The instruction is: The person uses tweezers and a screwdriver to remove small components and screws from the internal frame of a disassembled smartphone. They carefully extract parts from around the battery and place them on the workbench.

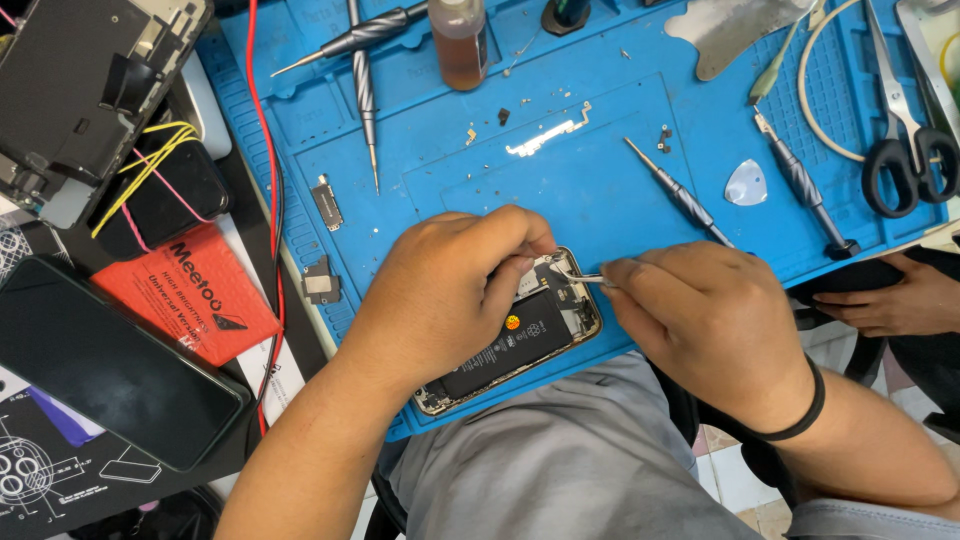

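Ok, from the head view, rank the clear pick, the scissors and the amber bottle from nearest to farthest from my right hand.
From the right hand:
1. Clear pick, on the mat just above it.
2. Scissors, up at the right edge.
3. Amber bottle, at the top, left of the hand.

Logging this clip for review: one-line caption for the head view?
Left hand steadies an opened smartphone on a blue repair mat while right hand works tweezers inside it.

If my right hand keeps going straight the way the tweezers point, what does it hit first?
Most likely the opened phone itself: the right hand aims the tweezers leftward at its top corner, right beside the left hand fingertips. Depth there is hard to judge.
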